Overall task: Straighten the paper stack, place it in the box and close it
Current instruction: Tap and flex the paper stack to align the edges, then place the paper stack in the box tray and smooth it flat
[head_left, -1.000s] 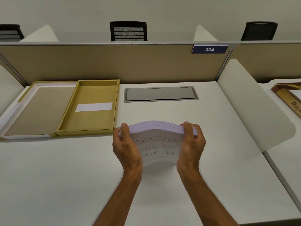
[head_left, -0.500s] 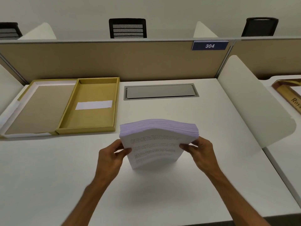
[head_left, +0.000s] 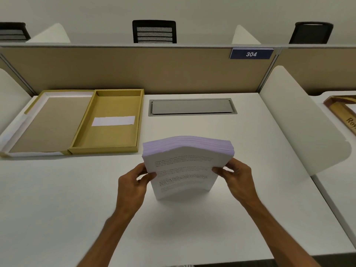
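A thick stack of printed white paper [head_left: 183, 170] stands on its lower edge at the middle of the white desk [head_left: 57, 209], bowed and with its top edge slightly fanned. My left hand [head_left: 134, 182] pinches its left side. On the opposite side, my right hand [head_left: 235, 176] grips the stack. The yellow box [head_left: 113, 120] lies open at the back left, empty but for a white label on its floor. Its lid [head_left: 44, 122] lies flat to the left of it, inside up.
A grey cable hatch [head_left: 192, 106] is set into the desk behind the stack. White curved dividers [head_left: 300, 120] flank the desk, and a tan partition [head_left: 154, 68] closes the back. Another box [head_left: 344, 110] lies on the neighbouring desk at right.
My hands slid down from the stack's top corners to its sides and spread apart. The stack stays upright on the desk, a little closer to me.
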Demonstrator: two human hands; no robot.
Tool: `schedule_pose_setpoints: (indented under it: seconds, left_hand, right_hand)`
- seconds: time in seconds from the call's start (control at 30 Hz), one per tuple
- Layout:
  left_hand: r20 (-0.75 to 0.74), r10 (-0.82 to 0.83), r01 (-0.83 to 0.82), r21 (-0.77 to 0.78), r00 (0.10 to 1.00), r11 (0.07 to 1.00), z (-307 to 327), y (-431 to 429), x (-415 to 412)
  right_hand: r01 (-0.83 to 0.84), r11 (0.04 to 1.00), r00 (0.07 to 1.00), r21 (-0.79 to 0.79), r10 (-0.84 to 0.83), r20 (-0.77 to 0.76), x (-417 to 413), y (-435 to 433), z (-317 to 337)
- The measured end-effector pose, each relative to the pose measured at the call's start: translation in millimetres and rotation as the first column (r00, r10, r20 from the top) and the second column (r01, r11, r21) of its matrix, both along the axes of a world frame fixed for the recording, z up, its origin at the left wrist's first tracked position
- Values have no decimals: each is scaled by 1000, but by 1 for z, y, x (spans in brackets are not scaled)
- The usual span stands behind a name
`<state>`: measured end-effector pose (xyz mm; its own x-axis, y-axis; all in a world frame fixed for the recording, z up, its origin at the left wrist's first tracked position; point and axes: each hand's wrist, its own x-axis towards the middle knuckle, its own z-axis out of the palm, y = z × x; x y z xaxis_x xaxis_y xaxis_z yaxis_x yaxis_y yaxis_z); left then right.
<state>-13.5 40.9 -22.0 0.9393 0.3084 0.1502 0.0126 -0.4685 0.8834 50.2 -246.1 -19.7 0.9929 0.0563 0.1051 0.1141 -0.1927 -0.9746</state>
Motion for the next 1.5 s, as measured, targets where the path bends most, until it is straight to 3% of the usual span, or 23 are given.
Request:
schedule_pose_setpoints:
  seconds: [0.37,0.53,0.87,1.1,1.5]
  left_hand:
    - [-45,-41,36,-101,998,994,-18,-1,-12]
    - [-31,7,-11,-123,999,992,-20,-5,-12]
    - [-87,-33,8,-271,996,963,-6,16,-9]
    - [-158,2,-70,-429,987,901,5,39,-2]
    - [-272,-1,-129,-460,962,879,8,141,40]
  right_hand:
    - [-77,996,992,42,80,-98,-9,-5,-34]
    - [-51,999,998,18,51,-35,-6,-3,-30]
    - [-151,988,984,20,152,-89,0,8,-17]
    - [-139,975,964,174,174,-201,6,36,-9]
    - [-75,987,944,143,116,-308,43,141,-9]
